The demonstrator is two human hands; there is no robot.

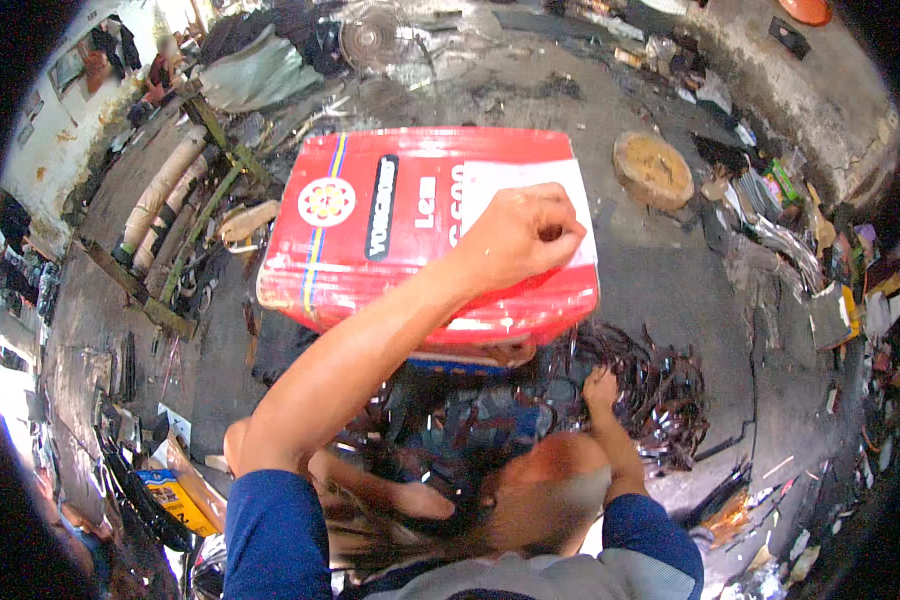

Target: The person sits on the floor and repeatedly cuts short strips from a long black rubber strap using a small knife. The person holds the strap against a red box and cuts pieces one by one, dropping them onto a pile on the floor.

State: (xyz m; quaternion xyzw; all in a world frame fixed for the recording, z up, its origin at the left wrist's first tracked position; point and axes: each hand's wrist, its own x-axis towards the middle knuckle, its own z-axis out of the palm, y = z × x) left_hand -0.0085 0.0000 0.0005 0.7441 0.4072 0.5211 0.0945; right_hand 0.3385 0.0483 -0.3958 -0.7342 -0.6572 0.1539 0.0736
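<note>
A glossy red box (360, 280) with a yellow-and-blue stripe and a round flower emblem stands in front of me. Across it reaches my left arm; my left hand (530, 232) is closed, fingers curled, above a white patch (572, 178) on the box's right side. Whatever those fingers may hold is hidden. Lower down, to the right, my right hand (601, 388) is closed at the edge of a tangled heap of dark, shiny strips (670, 400). It is too small to see what is between its fingers. More strips lie between my legs.
A round wooden block (653, 171) sits on the floor to the box's right. A wooden frame (185, 240) with pale rolls is at left. Scrap piles line the right wall, and a yellow carton (183, 500) lies at lower left. A round fan-like grille (374, 38) is at the back.
</note>
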